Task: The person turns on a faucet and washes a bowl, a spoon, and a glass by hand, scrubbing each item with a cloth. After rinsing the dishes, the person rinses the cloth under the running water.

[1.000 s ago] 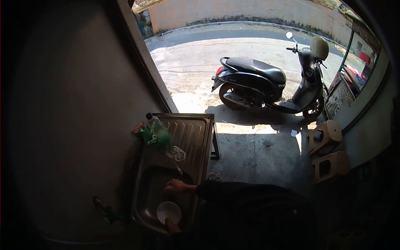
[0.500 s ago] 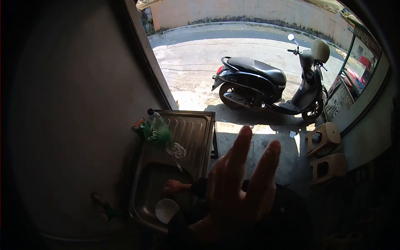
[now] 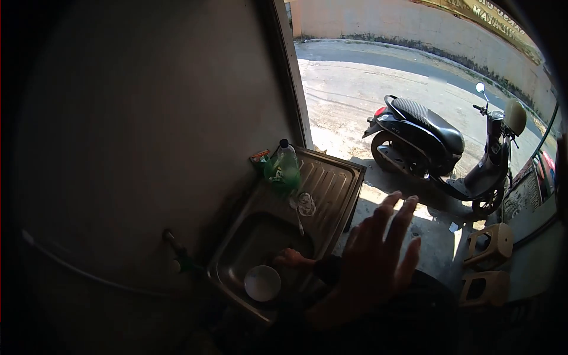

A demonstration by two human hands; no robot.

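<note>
My left hand (image 3: 378,260) is nearest. It is raised close to the camera with its fingers spread apart, holding nothing, and its wrist runs down to the left.

Past it, my right hand (image 3: 291,258) comes out of a dark sleeve into the basin of a steel sink (image 3: 346,177). It is small and in shadow, so I cannot tell whether its fingers are closed. A white bowl (image 3: 262,283) lies in the basin just beside that hand, on the side nearer me. I cannot tell whether they touch. A tap (image 3: 177,251) sticks out of the wall left of the basin.

Farther along, on the ribbed drainboard, a clear glass (image 3: 305,203) stands near the basin's far edge. Behind it, a green bottle (image 3: 288,167) with a dark cap stands upright in the corner against the wall. Its label is too small to read. An orange packet (image 3: 259,157) lies just left of the bottle, and its print is also unreadable.

Out in the sun, a black scooter (image 3: 438,145) is parked on the concrete. Two pale stools (image 3: 491,245) sit to the right. The far wall carries lettering (image 3: 494,10), but it is too warped for me to read.
</note>
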